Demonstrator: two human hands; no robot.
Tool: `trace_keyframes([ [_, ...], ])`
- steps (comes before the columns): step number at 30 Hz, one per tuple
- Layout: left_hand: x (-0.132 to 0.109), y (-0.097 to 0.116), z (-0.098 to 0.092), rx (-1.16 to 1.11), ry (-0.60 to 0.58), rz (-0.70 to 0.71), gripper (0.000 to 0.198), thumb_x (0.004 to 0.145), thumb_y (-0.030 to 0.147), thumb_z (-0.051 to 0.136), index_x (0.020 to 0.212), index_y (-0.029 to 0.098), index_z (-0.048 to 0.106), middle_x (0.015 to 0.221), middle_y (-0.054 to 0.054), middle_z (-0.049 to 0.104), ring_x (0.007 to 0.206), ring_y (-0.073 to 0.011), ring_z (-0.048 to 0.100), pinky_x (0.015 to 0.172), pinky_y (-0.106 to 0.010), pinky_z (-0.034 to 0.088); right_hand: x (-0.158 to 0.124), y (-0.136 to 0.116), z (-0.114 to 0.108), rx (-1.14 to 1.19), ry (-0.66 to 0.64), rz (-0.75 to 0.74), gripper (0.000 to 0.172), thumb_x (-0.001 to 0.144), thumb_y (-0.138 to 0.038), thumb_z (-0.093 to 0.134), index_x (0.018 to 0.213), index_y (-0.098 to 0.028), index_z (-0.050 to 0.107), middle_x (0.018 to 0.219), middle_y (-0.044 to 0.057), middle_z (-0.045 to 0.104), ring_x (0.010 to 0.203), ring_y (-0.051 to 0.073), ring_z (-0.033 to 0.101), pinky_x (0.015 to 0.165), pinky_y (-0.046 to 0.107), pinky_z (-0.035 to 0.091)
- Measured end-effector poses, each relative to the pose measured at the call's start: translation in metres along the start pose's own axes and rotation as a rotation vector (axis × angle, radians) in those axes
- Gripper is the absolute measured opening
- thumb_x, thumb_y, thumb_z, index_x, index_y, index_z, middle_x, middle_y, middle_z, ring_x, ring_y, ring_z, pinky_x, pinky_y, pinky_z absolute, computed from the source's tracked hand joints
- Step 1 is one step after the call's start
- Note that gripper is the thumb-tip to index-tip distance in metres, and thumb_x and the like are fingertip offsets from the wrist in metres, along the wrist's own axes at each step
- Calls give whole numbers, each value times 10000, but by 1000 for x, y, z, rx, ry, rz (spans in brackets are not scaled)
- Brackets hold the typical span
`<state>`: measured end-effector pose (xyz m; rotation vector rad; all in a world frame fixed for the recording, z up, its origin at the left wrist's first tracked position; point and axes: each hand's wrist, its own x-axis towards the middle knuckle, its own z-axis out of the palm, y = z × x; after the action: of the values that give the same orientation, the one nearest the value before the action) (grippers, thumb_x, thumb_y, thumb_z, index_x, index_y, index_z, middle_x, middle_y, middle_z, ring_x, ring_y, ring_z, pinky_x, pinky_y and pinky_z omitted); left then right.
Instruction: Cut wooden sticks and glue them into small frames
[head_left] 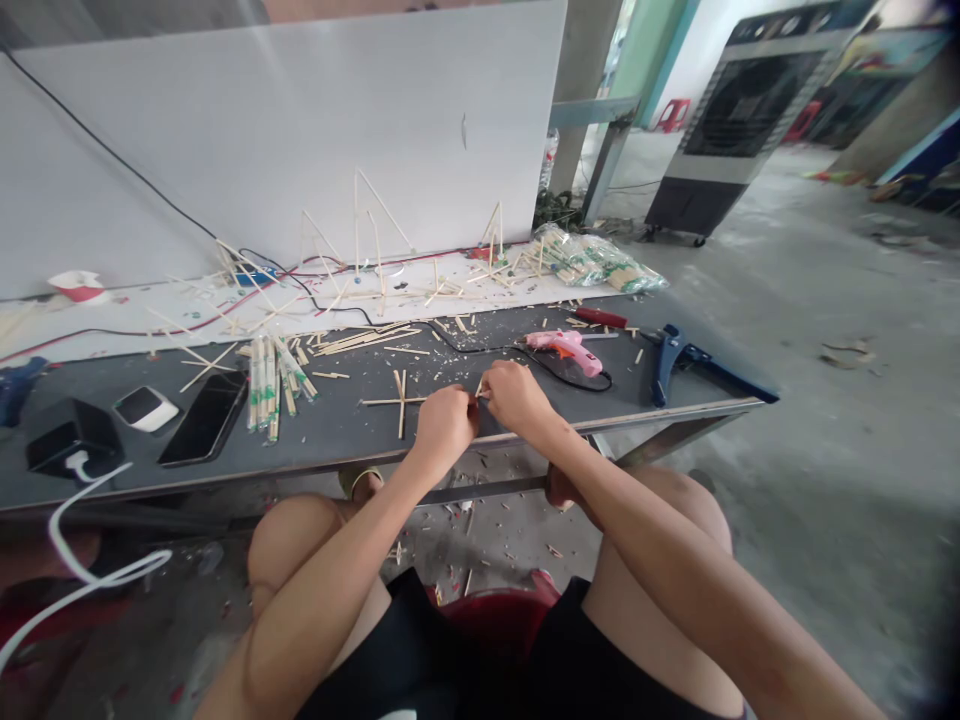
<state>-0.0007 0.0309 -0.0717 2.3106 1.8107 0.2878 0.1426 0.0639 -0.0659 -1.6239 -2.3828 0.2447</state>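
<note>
My left hand (448,415) is closed near the front edge of the bench, fingertips pressed together. My right hand (517,393) is closed right beside it, in a pinch. A short bit of pale wooden stick (480,388) shows between the fingertips of both hands; the rest is hidden by the fingers. Left of my left hand lies a cross of joined wooden sticks (402,402), one arm of it pointing toward that hand. Beyond my right hand rests a pink glue gun (568,351) with a black cord.
On the bench (360,440) are bundled sticks (264,385), loose sticks (367,338), a phone (204,420), a black adapter (73,437), a blue cutter (667,365) and a red-handled tool (601,317). Stick frames (379,255) and bagged sticks (600,262) stand behind. An air cooler (742,120) is at right.
</note>
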Motion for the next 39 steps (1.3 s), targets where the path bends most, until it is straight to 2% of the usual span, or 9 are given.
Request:
trace_keyframes([
  [8, -2, 3, -2, 42, 14, 0, 320, 936, 231, 469, 786, 164, 743, 859, -122, 689, 804, -230, 673, 718, -321, 475, -2, 36, -18, 425, 210, 67, 27, 741, -170, 710, 759, -167, 730, 722, 16, 704, 692, 152, 611, 671, 246, 429],
  [14, -2, 2, -1, 11, 11, -1, 304, 930, 225, 483, 799, 165, 750, 873, -115, 697, 820, -209, 663, 727, -302, 476, -5, 50, -24, 468, 261, 141, 240, 744, -389, 742, 669, -182, 644, 673, 1, 657, 623, 142, 557, 616, 259, 406],
  [20, -1, 0, 2, -5, 28, 0, 324, 941, 244, 479, 838, 181, 779, 877, -108, 707, 819, -205, 666, 732, -302, 479, -7, 66, -35, 497, 366, 240, 117, 792, -271, 680, 728, -175, 698, 889, 63, 759, 822, 185, 669, 771, 274, 471],
  [23, -1, 0, 2, -4, 33, 0, 327, 944, 248, 476, 874, 186, 789, 879, -106, 710, 826, -205, 667, 729, -300, 476, -10, 75, -39, 426, 431, 287, 172, 852, -242, 603, 828, -162, 753, 910, 84, 769, 882, 212, 684, 806, 282, 473],
  [26, 0, 0, 1, 13, 34, 5, 324, 938, 240, 480, 842, 181, 784, 867, -107, 706, 815, -211, 668, 708, -301, 469, -12, 75, -37, 284, 410, 297, 280, 907, -214, 504, 841, -162, 770, 872, 92, 763, 875, 224, 683, 808, 295, 463],
  [28, 0, 1, 0, 22, 28, 3, 319, 934, 236, 486, 816, 179, 777, 864, -110, 704, 809, -217, 668, 701, -304, 469, -12, 70, -32, 253, 374, 269, 277, 910, -234, 511, 831, -164, 767, 875, 92, 761, 856, 221, 678, 796, 295, 460],
  [31, -1, 3, -2, 27, 11, -9, 304, 928, 239, 500, 805, 178, 772, 862, -117, 702, 817, -223, 671, 715, -305, 472, -9, 57, -22, 327, 314, 167, 188, 860, -247, 597, 871, -163, 765, 866, 70, 758, 793, 196, 660, 745, 274, 455],
  [34, -1, 3, -3, 28, 14, -12, 299, 928, 237, 502, 812, 173, 771, 862, -121, 704, 820, -227, 673, 721, -305, 472, -6, 46, -15, 393, 227, 84, 178, 849, -229, 610, 867, -155, 772, 789, 51, 749, 716, 176, 636, 714, 267, 446],
  [39, -2, 3, -3, 19, 14, -9, 299, 930, 229, 500, 816, 169, 770, 851, -121, 701, 812, -224, 674, 723, -303, 474, -5, 41, -15, 385, 238, 88, 234, 869, -144, 538, 917, -158, 767, 783, 41, 751, 723, 170, 649, 729, 256, 447],
])
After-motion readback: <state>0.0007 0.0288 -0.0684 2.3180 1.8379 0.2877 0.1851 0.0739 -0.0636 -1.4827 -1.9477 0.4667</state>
